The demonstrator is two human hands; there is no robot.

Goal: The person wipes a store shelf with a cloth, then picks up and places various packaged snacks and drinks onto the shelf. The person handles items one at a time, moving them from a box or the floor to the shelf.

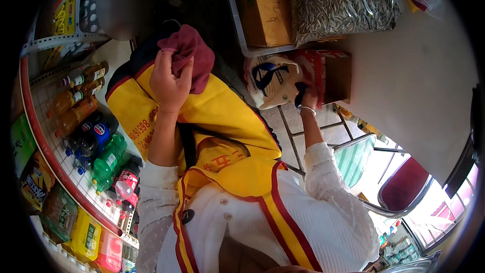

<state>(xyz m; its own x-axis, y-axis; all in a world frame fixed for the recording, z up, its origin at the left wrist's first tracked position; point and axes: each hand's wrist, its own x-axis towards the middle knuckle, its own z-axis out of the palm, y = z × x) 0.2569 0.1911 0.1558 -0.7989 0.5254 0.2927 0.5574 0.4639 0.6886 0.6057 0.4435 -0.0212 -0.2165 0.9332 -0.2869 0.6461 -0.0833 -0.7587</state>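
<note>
My left hand [170, 79] pinches a bunched maroon cloth [197, 58] between thumb and fingers, above my lap. A yellow apron [231, 117] with dark red edging and printed writing covers my legs. Over to the right, my right hand [310, 96], with a white bangle at the wrist, grips a dark blue piece [300, 93], apparently cloth, at the side of a white printed bag [271, 83]. Its fingertips are partly hidden. Behind that hand stands an open cardboard box [337, 77] with a red and white side.
Shelves at left hold soft drink bottles [110, 157] and snack packets [60, 212]. A cardboard carton [271, 7] sits in a translucent plastic bin [242, 41], beside a clear bag of small dried fish [344, 3]. Metal-framed chairs, one with a maroon pad [403, 184], stand at right.
</note>
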